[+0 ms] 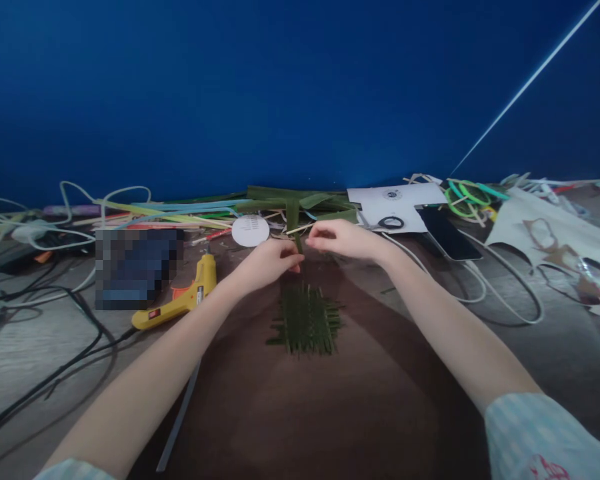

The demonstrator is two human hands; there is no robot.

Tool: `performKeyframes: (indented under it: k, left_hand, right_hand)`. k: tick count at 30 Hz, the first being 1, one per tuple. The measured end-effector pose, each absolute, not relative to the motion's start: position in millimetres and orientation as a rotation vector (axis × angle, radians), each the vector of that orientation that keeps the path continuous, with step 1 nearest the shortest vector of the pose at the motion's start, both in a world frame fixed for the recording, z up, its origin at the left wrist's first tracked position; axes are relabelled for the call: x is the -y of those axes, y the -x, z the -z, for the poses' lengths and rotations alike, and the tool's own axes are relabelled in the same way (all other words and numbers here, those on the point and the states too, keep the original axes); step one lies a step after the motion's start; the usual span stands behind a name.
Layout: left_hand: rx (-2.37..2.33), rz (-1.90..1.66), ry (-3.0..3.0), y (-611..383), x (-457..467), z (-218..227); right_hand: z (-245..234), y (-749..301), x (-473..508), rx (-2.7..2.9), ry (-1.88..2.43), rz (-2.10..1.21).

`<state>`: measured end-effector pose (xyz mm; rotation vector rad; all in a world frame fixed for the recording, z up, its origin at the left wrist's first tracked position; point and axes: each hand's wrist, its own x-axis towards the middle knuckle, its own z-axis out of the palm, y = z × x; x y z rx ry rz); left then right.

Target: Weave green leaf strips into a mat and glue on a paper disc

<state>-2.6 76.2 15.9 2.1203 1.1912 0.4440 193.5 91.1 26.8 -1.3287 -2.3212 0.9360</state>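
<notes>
Green leaf strip (pixel 293 217) pinched in L hand (pixel 278 259); R hand (pixel 336 239) part-curled nr it, can't tell hold.

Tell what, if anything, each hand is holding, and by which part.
The left hand seems to pinch a green leaf strip by its near end; whether the right hand holds anything cannot be told.

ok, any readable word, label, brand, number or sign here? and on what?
None legible.
White disc: printed lines, too small.
White card: round dark mark, too blurred.
Yellow glue gun: red label, too blurred.
Right sleeve: pink mark, can't tell if lettering.
</notes>
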Motion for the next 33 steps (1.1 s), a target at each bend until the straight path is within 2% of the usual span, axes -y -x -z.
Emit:
performKeyframes:
  k: [4, 11, 18, 33]
  left_hand:
    - [-1.176, -0.470, -2.100, -3, -72, -15]
    - [-1.206, -0.440, -2.065, 0, -75, -14]
    - [-1.207, -0.486, -2.058, -1, -75, -11]
    - [-1.203, -0.533, -2.056, -3, -72, -13]
  right_hand:
    - [-28, -181, -84, 2.341, 1.189, -0.957]
    - [-21, -196, -95, 2.316, 1.411, -0.922]
    - [-21, -191, -91, 2.213, 1.282, -1.218]
    - [-22, -182, -86, 2.195, 1.197, -1.140]
